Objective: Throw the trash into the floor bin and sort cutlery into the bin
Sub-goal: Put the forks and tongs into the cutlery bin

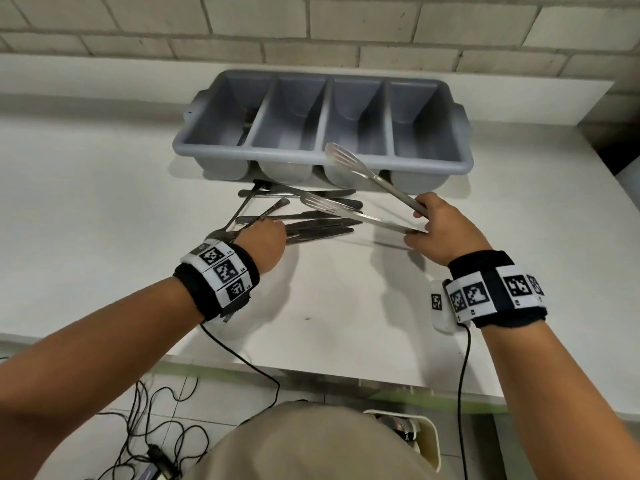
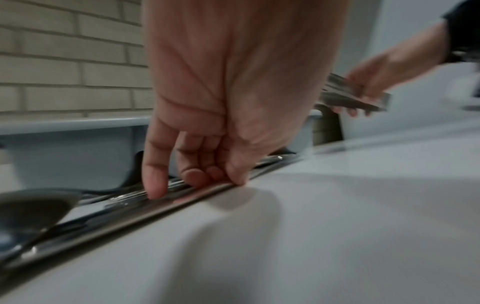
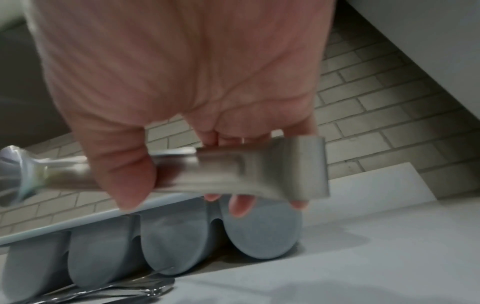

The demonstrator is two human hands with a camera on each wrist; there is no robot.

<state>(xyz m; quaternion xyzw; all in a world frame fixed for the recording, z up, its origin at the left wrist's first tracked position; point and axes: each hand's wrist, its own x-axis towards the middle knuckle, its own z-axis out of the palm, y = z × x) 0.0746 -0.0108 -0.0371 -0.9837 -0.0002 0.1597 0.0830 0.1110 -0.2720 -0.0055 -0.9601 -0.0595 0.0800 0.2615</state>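
Note:
A grey four-compartment cutlery bin (image 1: 311, 160) stands at the back of the white counter (image 1: 104, 202). Its leftmost compartment holds a fork (image 1: 246, 123). My right hand (image 1: 440, 230) grips steel tongs (image 1: 377, 180) at the hinge end. The tongs' arms are spread, and the upper tip is over the bin's front rim. In the right wrist view the thumb and fingers of that hand (image 3: 182, 185) wrap the tongs (image 3: 259, 164). A pile of knives (image 1: 322, 225) and spoons (image 1: 242, 209) lies in front of the bin. My left hand (image 2: 197, 185) pinches the nearest knife (image 2: 155, 207).
A cream floor bin (image 1: 429, 441) with trash inside stands under the counter's front edge at the right. Black cables (image 1: 156, 420) trail on the tiled floor at the left. A brick wall runs behind the counter, whose right end is near the cutlery bin.

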